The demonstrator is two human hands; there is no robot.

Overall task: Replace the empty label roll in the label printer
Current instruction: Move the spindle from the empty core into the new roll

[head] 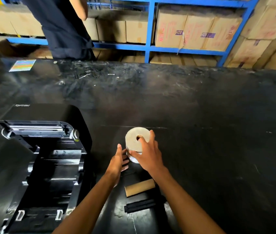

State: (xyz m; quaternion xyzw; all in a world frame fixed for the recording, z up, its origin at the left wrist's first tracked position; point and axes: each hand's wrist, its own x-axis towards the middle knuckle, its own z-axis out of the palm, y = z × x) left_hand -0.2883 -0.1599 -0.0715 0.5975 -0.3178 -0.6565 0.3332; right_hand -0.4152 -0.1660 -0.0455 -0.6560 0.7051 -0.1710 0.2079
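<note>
Both hands on new roll (pixel 138 138) mid-tabletop: right hand (pixel 148 155) grasps it, left hand (pixel 119 158) open beside; next, load into open printer (pixel 49 159).

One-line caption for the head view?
Both hands, right hand and left hand, reach a fresh label roll beside the opened label printer; empty cardboard core lies nearby.

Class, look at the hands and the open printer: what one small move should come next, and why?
Probably lift the new label roll off the table. The right hand already rests on it, the left hand is alongside, the empty core lies out, and the printer bay stands open.
</note>
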